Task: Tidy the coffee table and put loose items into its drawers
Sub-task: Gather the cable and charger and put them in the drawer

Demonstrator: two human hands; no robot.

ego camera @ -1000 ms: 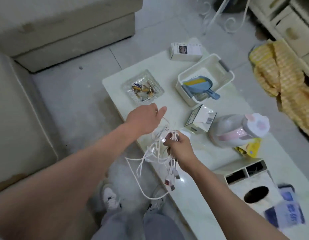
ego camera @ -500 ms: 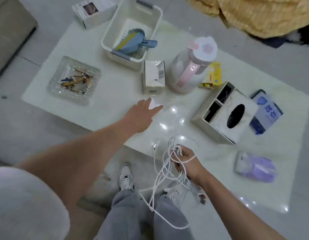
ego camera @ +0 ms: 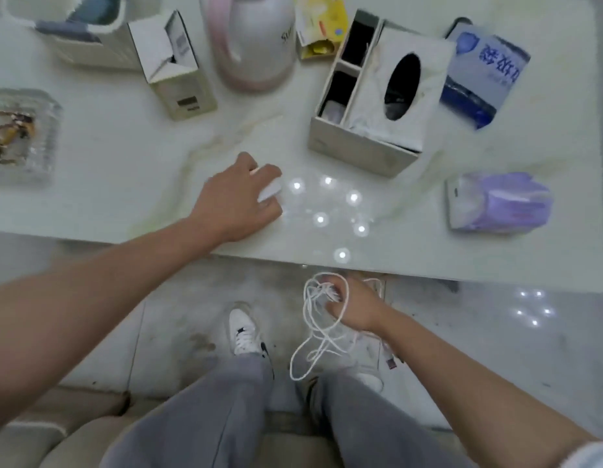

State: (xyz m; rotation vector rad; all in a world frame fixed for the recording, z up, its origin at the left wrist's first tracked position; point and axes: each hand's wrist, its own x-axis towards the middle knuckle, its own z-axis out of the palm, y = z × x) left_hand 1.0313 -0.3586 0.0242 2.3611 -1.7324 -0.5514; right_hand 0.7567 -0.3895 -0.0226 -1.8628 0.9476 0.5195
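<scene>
My right hand (ego camera: 352, 307) is closed on a tangled bundle of white cables (ego camera: 318, 327), held below the near edge of the white marble coffee table (ego camera: 124, 170), with loops hanging toward the floor. My left hand (ego camera: 241, 201) rests on the tabletop near its front edge, its fingers wrapped around a small white object (ego camera: 270, 190), most of which is hidden. No drawer is visible.
On the table stand a tissue box organiser (ego camera: 377, 99), a purple tissue pack (ego camera: 499, 201), a blue packet (ego camera: 482, 79), a pink-and-white jug (ego camera: 256, 42), a yellow packet (ego camera: 322, 21), an open carton (ego camera: 176, 69), a basket (ego camera: 67, 25) and a glass ashtray (ego camera: 19, 136). My feet stand below.
My view has swung closer over the table. My right hand dropped off the table edge with the cables. My left hand reached onto the small white object and closed around it.
</scene>
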